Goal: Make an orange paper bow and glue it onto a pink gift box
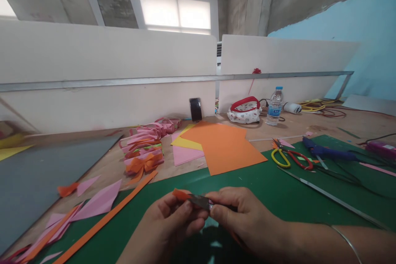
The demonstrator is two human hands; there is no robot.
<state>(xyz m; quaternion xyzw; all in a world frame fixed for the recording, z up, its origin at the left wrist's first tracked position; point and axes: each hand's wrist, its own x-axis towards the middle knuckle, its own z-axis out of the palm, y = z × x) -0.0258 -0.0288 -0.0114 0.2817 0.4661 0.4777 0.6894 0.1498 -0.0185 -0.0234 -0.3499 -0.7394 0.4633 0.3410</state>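
My left hand [175, 218] pinches a small piece of orange paper [181, 194] between thumb and fingers, low in the middle of the view. Against that paper lies the metal blade of a pair of scissors [199, 201], its tip near my left thumb. My right hand [236, 210] is closed around the scissors by the pivot; the handles are mostly hidden under the palm. Both hands are above a green cutting mat [173, 189]. Just beyond them, sheets of orange paper [229, 144] overlap yellow and pink sheets.
Pink and orange paper bows [144, 148] are piled left of the sheets. A long orange strip [108, 216] and pink scraps lie at left. Rightward are scissors with yellow and red handles [291, 159], a blue glue gun [328, 150], a metal ruler [334, 198] and a water bottle [274, 107].
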